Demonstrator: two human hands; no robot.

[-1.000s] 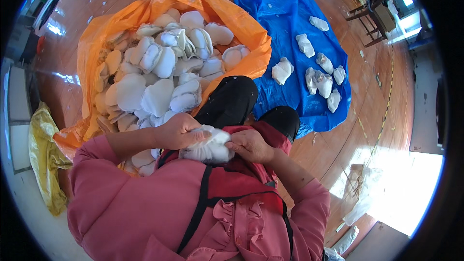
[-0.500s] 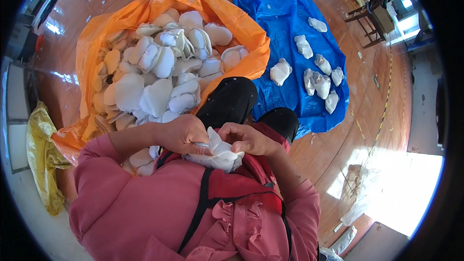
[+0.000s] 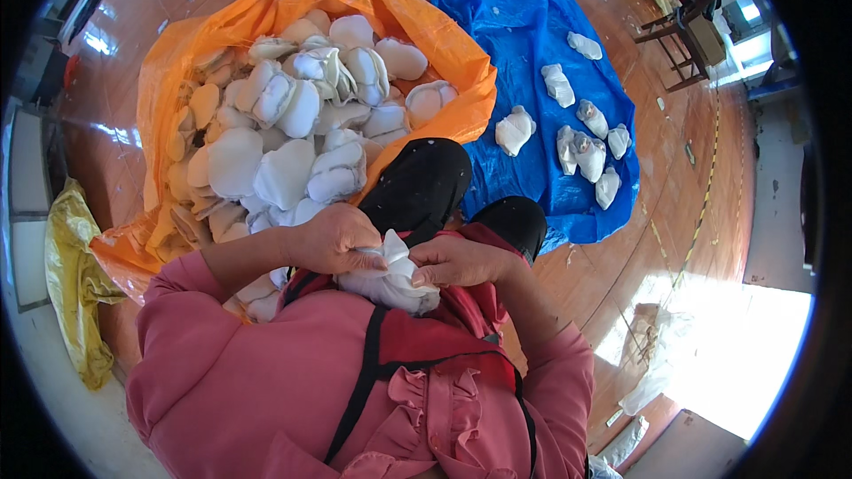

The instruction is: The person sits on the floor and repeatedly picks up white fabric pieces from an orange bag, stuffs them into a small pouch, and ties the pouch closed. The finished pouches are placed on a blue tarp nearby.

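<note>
Above my lap, a white soft padded bundle [image 3: 390,291] with a folded flap sticking up is held between my two hands. My left hand [image 3: 333,239] pinches its left upper edge between thumb and fingers. On the other side my right hand [image 3: 461,262] grips the bundle's right edge, thumb pressed on the white material. Part of the fingers on both hands is hidden. Just ahead on the left, a heap of white oval pads [image 3: 284,173], some stacked together, fills an open orange plastic sack [image 3: 461,58].
A blue plastic sheet [image 3: 497,27] lies ahead on the right, carrying several white bundles [image 3: 590,158]. At far left is a yellow sack [image 3: 73,284]. A wooden chair [image 3: 679,40] stands at the far right on the tiled floor [image 3: 612,293], which has white scraps.
My right hand has turned and its fingers have straightened along the bundle's edge. My left hand has shifted slightly, and the bundle's upper flap now stands more upright.
</note>
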